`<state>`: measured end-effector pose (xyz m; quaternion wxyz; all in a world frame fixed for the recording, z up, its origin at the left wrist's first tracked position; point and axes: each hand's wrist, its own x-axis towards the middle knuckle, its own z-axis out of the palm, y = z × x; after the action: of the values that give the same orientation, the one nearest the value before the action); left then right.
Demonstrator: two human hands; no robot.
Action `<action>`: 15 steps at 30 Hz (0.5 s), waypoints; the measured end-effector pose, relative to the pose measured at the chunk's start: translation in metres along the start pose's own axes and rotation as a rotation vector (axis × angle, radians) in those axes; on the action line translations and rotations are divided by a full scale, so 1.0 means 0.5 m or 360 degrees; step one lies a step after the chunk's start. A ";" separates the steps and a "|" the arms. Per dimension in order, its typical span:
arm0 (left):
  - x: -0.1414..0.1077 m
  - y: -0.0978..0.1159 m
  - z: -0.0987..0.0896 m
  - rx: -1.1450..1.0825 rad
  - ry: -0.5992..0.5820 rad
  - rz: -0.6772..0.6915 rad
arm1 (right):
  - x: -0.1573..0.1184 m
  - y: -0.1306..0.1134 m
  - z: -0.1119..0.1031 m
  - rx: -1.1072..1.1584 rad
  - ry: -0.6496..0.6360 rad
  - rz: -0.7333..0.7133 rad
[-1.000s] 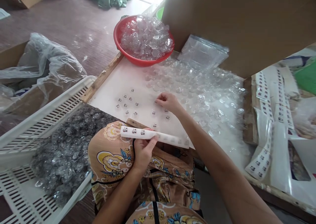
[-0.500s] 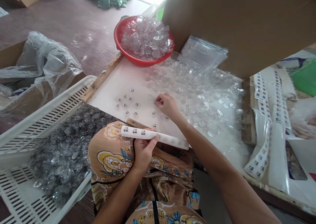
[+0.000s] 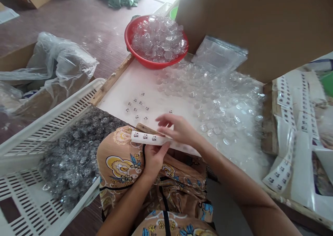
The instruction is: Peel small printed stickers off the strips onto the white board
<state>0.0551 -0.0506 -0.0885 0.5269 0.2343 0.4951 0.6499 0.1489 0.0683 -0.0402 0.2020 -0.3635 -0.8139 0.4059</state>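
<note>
My left hand (image 3: pixel 155 158) pinches a white strip of panda stickers (image 3: pixel 142 137) above my lap, thumb on top. Just over the strip, my right hand (image 3: pixel 177 127) has its fingers apart, with nothing visible between them. Several clear discs with panda stickers (image 3: pixel 135 109) lie on the white tabletop (image 3: pixel 117 90) to the left, and one more stickered disc (image 3: pixel 170 111) lies just beyond my right hand. Many plain clear discs (image 3: pixel 215 97) are spread over the right part of the table.
A red basin (image 3: pixel 156 64) heaped with clear discs stands at the table's back edge, beside clear plastic bags (image 3: pixel 221 53). At the left is a white basket (image 3: pixel 28 132) of dark-looking discs. Sticker sheets (image 3: pixel 282 166) lie at the right, by a wooden edge.
My right hand has moved from the tabletop back to the strip and its fingers have opened. A stickered disc shows where that hand was. The view has shifted slightly.
</note>
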 end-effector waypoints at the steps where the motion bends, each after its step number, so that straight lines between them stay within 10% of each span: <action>1: 0.002 -0.001 0.000 -0.0003 0.0001 0.0020 | -0.007 -0.022 0.009 0.0019 -0.0102 -0.0061; 9: 0.006 -0.007 -0.001 -0.0062 0.0084 0.0053 | -0.046 -0.080 0.044 -0.0242 0.0172 -0.0239; 15: -0.002 -0.006 -0.001 -0.0067 0.0090 -0.0073 | 0.065 0.011 -0.023 0.0297 0.0514 0.0046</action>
<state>0.0562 -0.0521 -0.0911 0.5324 0.1933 0.5012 0.6543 0.1373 0.1012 -0.0368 0.3570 -0.4151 -0.7244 0.4188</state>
